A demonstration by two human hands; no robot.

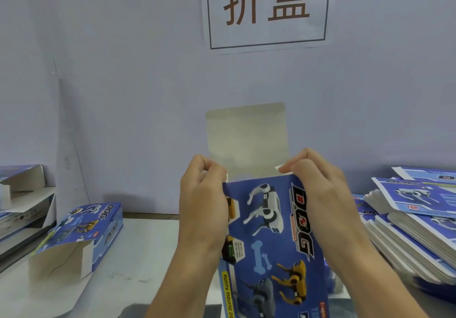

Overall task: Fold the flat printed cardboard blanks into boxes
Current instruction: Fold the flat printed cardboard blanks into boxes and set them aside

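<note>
- Nearest to us, at 6 o'clock, we see the blue box (271, 231) standing upright in the middle of the view, held in the air above the table (138, 256). Its printed front with the robot dogs and the word DOG faces us.
- The left hand (202, 204) holds the upper left corner of the box; its fingers are closed and pinch a small side flap (225, 176) there.
- The right hand (318, 189) holds the upper right corner in the same way; its fingers are closed on the other small flap (280, 167), with the palm over the right edge of the box.
- At 12 o'clock from the hands, the big top flap (246, 137) stands up open, showing its plain grey inner side.
- At 9 o'clock, a folded box (81, 236) of the same print lies on its side on the table, with its open end and flaps toward us.
- At 3 o'clock, a stack of flat blanks (414, 234) lies on the table, spread a little like a fan.
- Further at 9 o'clock, at the left edge, more boxes (19, 194) lie in a pile.
- Farthest, at 12 o'clock, a white sign (267, 9) with two brown characters hangs on the pale wall (123, 71).
</note>
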